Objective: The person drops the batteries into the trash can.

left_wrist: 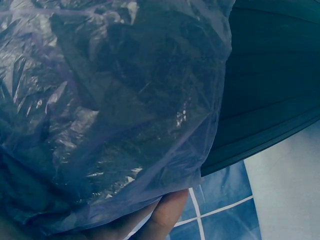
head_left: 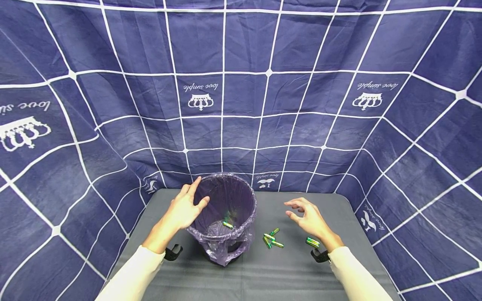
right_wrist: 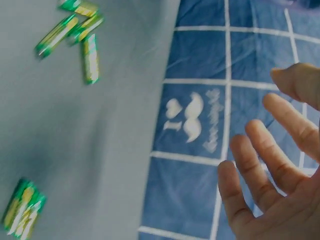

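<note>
A waste bin lined with a thin purple plastic bag stands left of centre. At its left rim is my left hand, fingers extended and thumb reaching over the opening. In the left wrist view, the bag covers part of those fingers. Inside the bin lies a green-and-gold battery. My right hand hovers over the table's right side, holding nothing, its fingers spread and slightly bent. Several loose batteries lie between bin and right hand. Several more sit side by side in a cluster near the right wrist.
The grey cloth-covered table is enclosed at the back and sides by blue curtains with white grid lines. A black wrist strap is on the left wrist, and another strap is on the right.
</note>
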`<action>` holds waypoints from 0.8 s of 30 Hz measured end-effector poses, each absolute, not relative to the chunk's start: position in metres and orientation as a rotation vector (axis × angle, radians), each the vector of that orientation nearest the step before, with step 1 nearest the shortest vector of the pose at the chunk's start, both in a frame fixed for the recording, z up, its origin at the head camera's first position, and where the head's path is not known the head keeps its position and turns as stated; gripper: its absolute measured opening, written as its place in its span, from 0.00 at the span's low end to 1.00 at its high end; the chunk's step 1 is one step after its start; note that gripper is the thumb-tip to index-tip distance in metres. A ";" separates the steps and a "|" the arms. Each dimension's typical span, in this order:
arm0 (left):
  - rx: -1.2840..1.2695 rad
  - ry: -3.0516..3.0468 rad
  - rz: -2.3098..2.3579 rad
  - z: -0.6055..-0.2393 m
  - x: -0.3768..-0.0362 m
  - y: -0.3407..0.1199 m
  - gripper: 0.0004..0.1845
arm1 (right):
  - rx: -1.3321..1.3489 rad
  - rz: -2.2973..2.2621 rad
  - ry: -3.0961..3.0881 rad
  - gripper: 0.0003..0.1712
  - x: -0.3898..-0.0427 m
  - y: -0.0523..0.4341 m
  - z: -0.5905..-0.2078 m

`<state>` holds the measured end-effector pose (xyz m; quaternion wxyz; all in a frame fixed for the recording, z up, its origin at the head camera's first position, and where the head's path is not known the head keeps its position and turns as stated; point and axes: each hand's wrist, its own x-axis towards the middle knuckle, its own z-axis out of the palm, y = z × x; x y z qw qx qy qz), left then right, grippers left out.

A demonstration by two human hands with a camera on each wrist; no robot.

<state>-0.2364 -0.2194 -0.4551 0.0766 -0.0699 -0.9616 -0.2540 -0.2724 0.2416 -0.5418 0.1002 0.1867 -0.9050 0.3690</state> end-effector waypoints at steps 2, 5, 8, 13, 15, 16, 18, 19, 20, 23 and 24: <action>-0.209 -2.884 -0.756 -0.455 -0.236 -0.219 0.45 | 0.532 1.087 -2.691 0.17 -0.271 0.251 -0.549; -0.204 -2.886 -0.755 -0.455 -0.236 -0.219 0.45 | 0.503 1.077 -2.709 0.17 -0.269 0.264 -0.559; -0.203 -2.885 -0.757 -0.455 -0.235 -0.219 0.45 | 0.489 1.082 -2.733 0.17 -0.266 0.278 -0.569; -0.200 -2.885 -0.764 -0.454 -0.235 -0.218 0.45 | 0.483 1.108 -2.774 0.17 -0.259 0.300 -0.587; -0.199 -2.886 -0.763 -0.455 -0.235 -0.218 0.45 | 0.479 1.112 -2.787 0.17 -0.255 0.308 -0.595; -0.199 -2.887 -0.761 -0.455 -0.235 -0.218 0.45 | 0.476 1.117 -2.793 0.17 -0.254 0.311 -0.598; -0.198 -2.887 -0.760 -0.455 -0.235 -0.218 0.45 | 0.476 1.130 -2.805 0.17 -0.251 0.318 -0.606; -0.198 -2.885 -0.759 -0.455 -0.235 -0.219 0.45 | 0.478 1.135 -2.811 0.17 -0.249 0.320 -0.609; -0.198 -2.883 -0.758 -0.455 -0.235 -0.219 0.45 | 0.471 1.153 -2.817 0.18 -0.248 0.323 -0.612; -0.198 -2.881 -0.754 -0.456 -0.236 -0.219 0.46 | 0.468 1.179 -2.837 0.18 -0.244 0.330 -0.619; -0.198 -2.881 -0.753 -0.456 -0.236 -0.220 0.46 | 0.476 1.177 -2.842 0.18 -0.243 0.332 -0.621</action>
